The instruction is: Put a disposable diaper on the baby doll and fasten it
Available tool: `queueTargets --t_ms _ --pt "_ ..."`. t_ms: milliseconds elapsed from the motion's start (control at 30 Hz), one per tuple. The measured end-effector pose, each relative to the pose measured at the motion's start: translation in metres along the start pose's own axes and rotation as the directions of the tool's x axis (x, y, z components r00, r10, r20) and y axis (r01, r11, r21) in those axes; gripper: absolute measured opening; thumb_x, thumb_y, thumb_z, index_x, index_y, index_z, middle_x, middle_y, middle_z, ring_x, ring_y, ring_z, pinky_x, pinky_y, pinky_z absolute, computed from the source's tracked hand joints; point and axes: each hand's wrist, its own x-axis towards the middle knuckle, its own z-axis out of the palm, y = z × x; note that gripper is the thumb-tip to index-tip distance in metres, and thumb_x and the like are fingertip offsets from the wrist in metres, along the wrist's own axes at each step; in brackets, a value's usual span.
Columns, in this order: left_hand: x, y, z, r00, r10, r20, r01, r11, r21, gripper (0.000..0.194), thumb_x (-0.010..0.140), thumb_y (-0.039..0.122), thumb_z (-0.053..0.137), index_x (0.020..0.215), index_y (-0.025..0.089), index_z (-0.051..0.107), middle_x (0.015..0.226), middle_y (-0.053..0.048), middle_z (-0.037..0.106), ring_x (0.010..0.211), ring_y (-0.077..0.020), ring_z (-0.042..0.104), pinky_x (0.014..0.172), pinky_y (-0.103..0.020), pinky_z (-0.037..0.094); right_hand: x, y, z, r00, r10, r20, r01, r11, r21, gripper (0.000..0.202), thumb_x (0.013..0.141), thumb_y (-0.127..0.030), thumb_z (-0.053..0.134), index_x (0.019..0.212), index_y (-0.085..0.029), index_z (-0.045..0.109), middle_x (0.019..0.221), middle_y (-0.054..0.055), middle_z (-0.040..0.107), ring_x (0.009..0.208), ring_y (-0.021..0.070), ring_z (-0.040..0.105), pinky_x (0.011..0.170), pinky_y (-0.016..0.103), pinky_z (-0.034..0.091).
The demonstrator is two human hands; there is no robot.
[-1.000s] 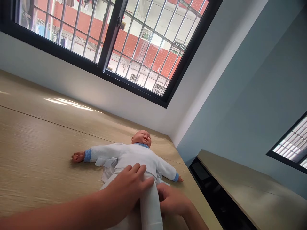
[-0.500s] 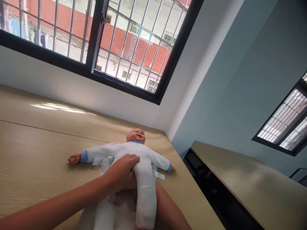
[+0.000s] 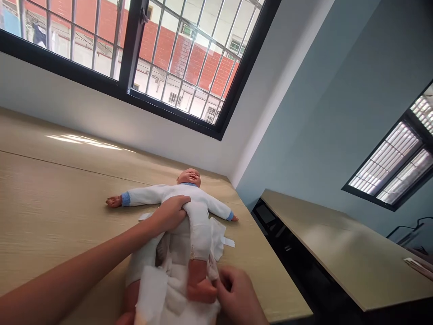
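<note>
A baby doll [image 3: 203, 223] in a white suit with blue collar and cuffs lies on its back, arms spread and legs toward me. My left hand [image 3: 174, 211] is closed on the doll where its thigh meets the belly; the fingertips are partly hidden. Under and between the legs lies an unfastened white diaper [image 3: 177, 280], with a tab spread out past the hip. Beside the doll's bare foot [image 3: 201, 289], my right hand [image 3: 238, 291] is closed in a pinch at the diaper's edge.
The doll lies on a light wooden table [image 3: 67, 216] near its right edge. A dark gap separates it from a second wooden table [image 3: 324, 239]. A barred window [image 3: 189, 58] is above the far wall. Thin dark frames [image 3: 409, 230] stand at the far right.
My right hand has come out from beneath the doll's leg to the right side of its foot. The diaper now shows more between the legs. My left hand stays at the thigh.
</note>
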Motion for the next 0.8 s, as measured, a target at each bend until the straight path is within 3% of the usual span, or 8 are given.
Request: queueTargets --t_ms 200,467,667,800 --pt "-0.005 0.003 0.008 0.999 0.033 0.032 -0.036 0.996 0.079 0.016 0.073 0.012 0.046 0.083 0.018 0.057 0.091 -0.01 0.063 0.094 -0.0283 0.057 0.083 -0.037 0.041 0.0 0.009 0.001 0.995 0.046 -0.084 -0.043 0.998 0.043 0.032 0.085 -0.036 0.05 0.06 -0.017 0.045 0.057 -0.002 0.045 0.058 0.0116 0.041 0.055 0.023 0.025" --pt "-0.008 0.004 0.004 0.996 0.048 0.074 -0.056 0.992 0.115 0.02 0.079 0.014 0.045 0.092 0.016 0.06 0.095 -0.01 0.063 0.098 -0.0272 0.056 0.085 -0.035 0.041 0.023 0.005 0.002 0.978 0.029 -0.206 -0.056 0.99 -0.128 0.026 0.085 -0.028 0.05 0.061 -0.018 0.044 0.057 -0.003 0.048 0.059 0.0115 0.041 0.057 0.024 0.021" --pt "-0.008 0.008 0.003 0.997 -0.008 0.076 -0.002 0.991 0.133 0.014 0.076 0.013 0.048 0.084 0.017 0.06 0.091 -0.01 0.062 0.09 -0.0254 0.058 0.08 -0.034 0.043 0.03 0.0 0.002 0.977 0.047 -0.21 -0.076 0.988 -0.131 0.023 0.083 -0.025 0.053 0.063 -0.018 0.044 0.057 -0.003 0.048 0.058 0.0117 0.042 0.057 0.024 0.021" --pt "-0.01 0.01 0.003 0.996 -0.028 0.089 0.018 0.994 0.111 0.019 0.074 0.013 0.047 0.088 0.018 0.059 0.092 -0.009 0.062 0.094 -0.0272 0.058 0.083 -0.037 0.045 0.023 -0.007 -0.002 0.99 0.002 -0.142 -0.02 0.992 -0.126 0.02 0.086 -0.029 0.054 0.069 -0.018 0.051 0.063 -0.002 0.053 0.061 0.0126 0.046 0.058 0.023 0.024"
